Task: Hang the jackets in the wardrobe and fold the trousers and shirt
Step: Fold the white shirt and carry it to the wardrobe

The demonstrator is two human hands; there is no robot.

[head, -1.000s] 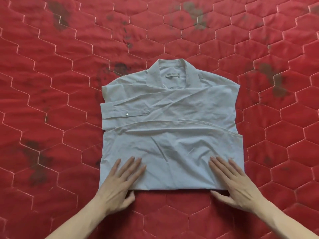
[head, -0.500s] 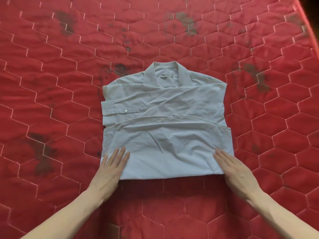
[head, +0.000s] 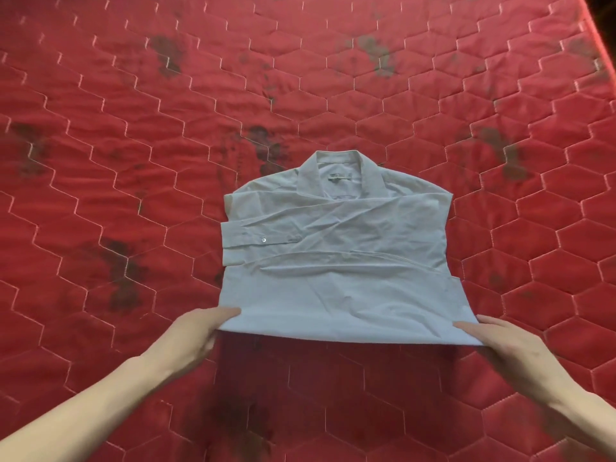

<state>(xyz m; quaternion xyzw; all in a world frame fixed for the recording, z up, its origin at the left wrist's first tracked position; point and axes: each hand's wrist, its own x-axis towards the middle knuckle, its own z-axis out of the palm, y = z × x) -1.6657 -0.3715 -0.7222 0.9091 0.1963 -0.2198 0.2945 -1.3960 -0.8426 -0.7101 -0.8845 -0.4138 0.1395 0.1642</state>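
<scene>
A pale grey-white shirt (head: 336,248) lies partly folded on the red quilted mattress (head: 133,161), collar at the far end, both sleeves crossed over the chest, one cuff with a button at the left. My left hand (head: 196,335) pinches the near left corner of the folded bottom edge, thumb on top. My right hand (head: 496,345) pinches the near right corner the same way. That near edge is lifted a little off the mattress and casts a shadow beneath it.
The red mattress with hexagon stitching and dark stains fills the view. Its right edge (head: 600,45) shows at the upper right, dark beyond it. No jackets, trousers or wardrobe are in view.
Both hands slid outward from lying flat on the shirt's lower part to its near corners, took hold of them and raised the near edge. The view shifted back.
</scene>
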